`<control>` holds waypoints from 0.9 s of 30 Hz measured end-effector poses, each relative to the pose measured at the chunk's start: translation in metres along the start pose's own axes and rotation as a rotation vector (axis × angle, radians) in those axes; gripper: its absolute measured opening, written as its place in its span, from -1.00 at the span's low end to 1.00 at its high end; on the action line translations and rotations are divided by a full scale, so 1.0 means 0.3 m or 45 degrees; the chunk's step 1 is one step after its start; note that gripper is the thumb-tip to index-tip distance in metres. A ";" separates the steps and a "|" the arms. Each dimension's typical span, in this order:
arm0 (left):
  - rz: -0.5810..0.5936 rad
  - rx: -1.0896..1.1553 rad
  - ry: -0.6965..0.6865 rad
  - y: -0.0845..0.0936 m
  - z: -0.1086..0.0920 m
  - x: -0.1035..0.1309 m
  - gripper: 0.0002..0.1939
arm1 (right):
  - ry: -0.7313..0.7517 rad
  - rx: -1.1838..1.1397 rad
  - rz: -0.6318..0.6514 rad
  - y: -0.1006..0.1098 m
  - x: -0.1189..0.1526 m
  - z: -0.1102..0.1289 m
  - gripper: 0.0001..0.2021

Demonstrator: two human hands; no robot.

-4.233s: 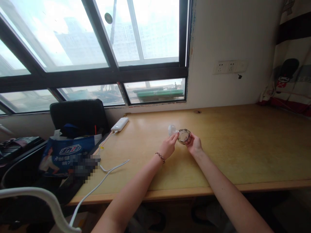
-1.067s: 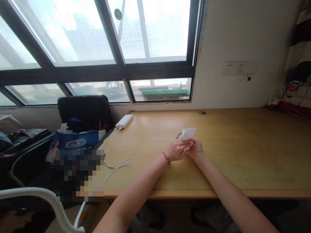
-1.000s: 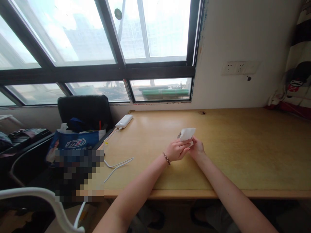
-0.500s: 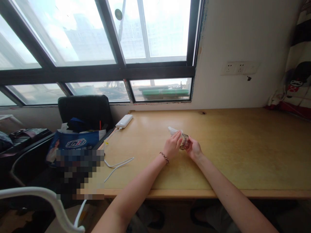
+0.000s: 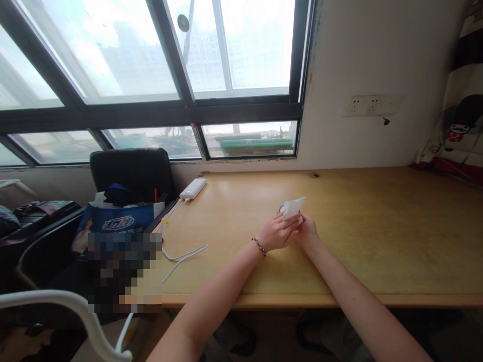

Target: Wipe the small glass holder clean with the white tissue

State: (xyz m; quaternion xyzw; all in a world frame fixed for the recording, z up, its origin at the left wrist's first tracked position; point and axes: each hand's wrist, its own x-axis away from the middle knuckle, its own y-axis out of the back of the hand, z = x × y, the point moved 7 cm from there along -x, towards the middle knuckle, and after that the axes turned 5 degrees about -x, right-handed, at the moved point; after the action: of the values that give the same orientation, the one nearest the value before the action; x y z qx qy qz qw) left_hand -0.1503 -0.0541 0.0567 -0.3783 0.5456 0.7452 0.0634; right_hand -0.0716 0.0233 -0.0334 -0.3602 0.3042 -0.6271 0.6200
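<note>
Above the middle of the wooden desk (image 5: pixel 234 201) my two hands are close together. My left hand (image 5: pixel 278 232), with a braided bracelet at the wrist, has its fingers closed on a white tissue (image 5: pixel 293 207) and presses it to a small round object. Only a dark-rimmed edge of that round object (image 5: pixel 279 209) shows, left of the tissue. My right hand (image 5: pixel 307 230) is closed round the object from the right side. Tissue and fingers hide most of the object.
A white power bank (image 5: pixel 193 188) with a white cable (image 5: pixel 184 255) lies at the desk's left edge. Left of the desk, a blue bag (image 5: pixel 116 218) rests on a black chair (image 5: pixel 132 168). A white curved tube (image 5: pixel 71 301) crosses the lower left.
My left hand has moved slightly right and lower, and the tissue has swung from the left to over the object's upper side. The patterned surface seen earlier is now covered.
</note>
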 end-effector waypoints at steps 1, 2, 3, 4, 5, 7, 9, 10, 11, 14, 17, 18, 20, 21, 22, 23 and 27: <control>0.003 -0.007 0.002 0.000 0.001 0.000 -0.61 | -0.001 -0.019 -0.051 0.015 -0.003 0.010 -0.83; 0.005 -0.008 0.021 0.000 0.004 0.001 -0.60 | -0.003 -0.044 -0.100 0.029 -0.004 0.020 -0.80; 0.004 -0.004 0.059 0.000 0.012 0.002 -0.59 | 0.003 -0.065 -0.129 0.036 -0.003 0.030 -0.77; 0.000 0.008 0.116 0.000 0.023 0.003 -0.58 | 0.040 -0.076 -0.130 0.036 -0.002 0.045 -0.75; -0.008 0.030 0.189 -0.001 0.037 0.006 -0.56 | 0.074 -0.079 -0.110 0.030 -0.001 0.058 -0.73; -0.038 0.116 0.361 -0.008 0.070 0.016 -0.54 | 0.108 -0.061 -0.051 0.008 0.005 0.072 -0.73; -0.087 0.273 0.537 -0.019 0.107 0.032 -0.52 | 0.097 -0.016 -0.033 -0.010 0.012 0.072 -0.75; -0.116 0.375 0.617 -0.026 0.125 0.042 -0.53 | 0.083 0.009 -0.054 -0.014 0.016 0.069 -0.77; -0.147 0.485 0.689 -0.033 0.141 0.051 -0.54 | 0.072 0.043 -0.082 -0.017 0.021 0.066 -0.80; -0.234 0.772 0.843 -0.048 0.181 0.074 -0.59 | 0.108 0.191 -0.101 -0.032 0.036 0.067 -0.85; -0.296 0.866 0.872 -0.036 0.193 0.077 -0.60 | 0.232 0.416 -0.003 -0.064 0.051 0.079 -0.80; -0.304 0.855 0.847 -0.026 0.189 0.073 -0.60 | 0.266 0.492 0.017 -0.071 0.055 0.081 -0.78; -0.287 0.787 0.755 -0.005 0.171 0.059 -0.61 | 0.299 0.610 0.027 -0.074 0.058 0.079 -0.75; -0.258 0.738 0.693 0.003 0.157 0.051 -0.61 | 0.302 0.637 0.027 -0.073 0.057 0.076 -0.75; -0.218 0.680 0.623 0.010 0.142 0.042 -0.62 | 0.298 0.639 0.026 -0.071 0.055 0.073 -0.76; -0.173 0.614 0.547 0.015 0.126 0.035 -0.62 | 0.284 0.619 0.028 -0.069 0.052 0.068 -0.77; -0.026 0.319 0.241 0.019 0.064 0.017 -0.61 | 0.184 0.380 0.054 -0.062 0.038 0.050 -0.86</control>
State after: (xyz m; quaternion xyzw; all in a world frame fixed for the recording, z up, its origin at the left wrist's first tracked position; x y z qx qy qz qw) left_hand -0.1664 -0.0414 0.0601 -0.4414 0.6339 0.6317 0.0659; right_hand -0.0693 0.0140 -0.0087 -0.2118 0.2591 -0.6764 0.6561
